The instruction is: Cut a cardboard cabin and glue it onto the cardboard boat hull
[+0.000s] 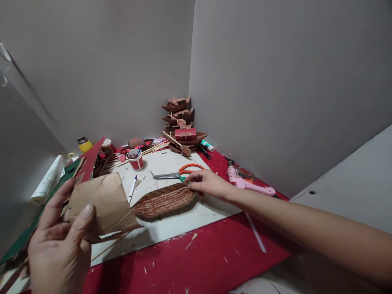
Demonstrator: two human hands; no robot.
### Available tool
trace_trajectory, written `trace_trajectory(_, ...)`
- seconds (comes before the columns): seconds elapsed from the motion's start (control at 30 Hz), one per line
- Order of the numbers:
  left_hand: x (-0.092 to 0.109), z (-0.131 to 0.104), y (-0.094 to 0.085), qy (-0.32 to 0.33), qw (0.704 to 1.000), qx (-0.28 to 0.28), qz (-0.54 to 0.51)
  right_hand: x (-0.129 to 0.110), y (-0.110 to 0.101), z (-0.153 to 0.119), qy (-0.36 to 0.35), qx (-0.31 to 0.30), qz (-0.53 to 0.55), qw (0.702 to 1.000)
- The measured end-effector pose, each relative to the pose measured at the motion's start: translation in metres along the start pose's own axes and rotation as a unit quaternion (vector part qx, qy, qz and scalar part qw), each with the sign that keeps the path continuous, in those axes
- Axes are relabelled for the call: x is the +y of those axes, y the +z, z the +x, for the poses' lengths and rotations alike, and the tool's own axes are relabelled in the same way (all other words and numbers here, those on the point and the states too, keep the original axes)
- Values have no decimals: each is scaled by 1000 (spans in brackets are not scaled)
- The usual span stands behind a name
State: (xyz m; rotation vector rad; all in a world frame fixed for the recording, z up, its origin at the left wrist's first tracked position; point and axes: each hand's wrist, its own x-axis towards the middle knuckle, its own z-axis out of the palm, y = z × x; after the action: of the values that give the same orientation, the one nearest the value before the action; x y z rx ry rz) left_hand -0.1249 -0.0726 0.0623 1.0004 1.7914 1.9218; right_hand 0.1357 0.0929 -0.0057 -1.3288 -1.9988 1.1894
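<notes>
My left hand (65, 237) grips a piece of brown cardboard (101, 200), the thumb on its near face and the fingers behind. It is held up above the table at the left. My right hand (206, 183) pinches the right end of a brown cardboard model boat hull (167, 202), whose inside shows lengthwise strips. The hull rests on the white board (211, 207). Just behind my right fingers lie scissors (171, 176) with orange handles, blades toward the left. A white and purple marker (132, 189) lies beyond the hull's left end.
Several finished model boats (185, 136) are stacked in the back corner. A red and white paper cup (135, 161) holds a blue brush. A pink glue gun (249, 183) lies at the right by the wall. Thin sticks (153, 149) and a yellow bottle (85, 145) are at the back left. Scraps litter the red sheet (183, 265).
</notes>
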Motion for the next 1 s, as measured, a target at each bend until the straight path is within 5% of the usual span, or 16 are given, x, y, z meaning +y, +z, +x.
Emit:
trace_trajectory(0.1,-2,3,5,-40,996,-57,-52,-1,-8,0,-27,8,-22,999)
trace_trajectory(0.27,-9,-2,10,-73,989,-128,-13,-17,-10,-32,-158,150,-3,976)
trace_trajectory(0.43,-28,-25,23,-82,970,-231,-3,-27,23,-72,-227,-7,147,963)
trace_trajectory(0.57,-38,-51,37,-88,964,-251,4,-17,52,-80,-320,5,69,945)
trace_trajectory(0.87,-47,-56,50,-49,955,-280,83,-3,62,-79,-229,-90,-66,967)
trace_trajectory(1.0,-45,-55,49,-78,948,-298,74,-8,59,-78,-215,-85,-39,972)
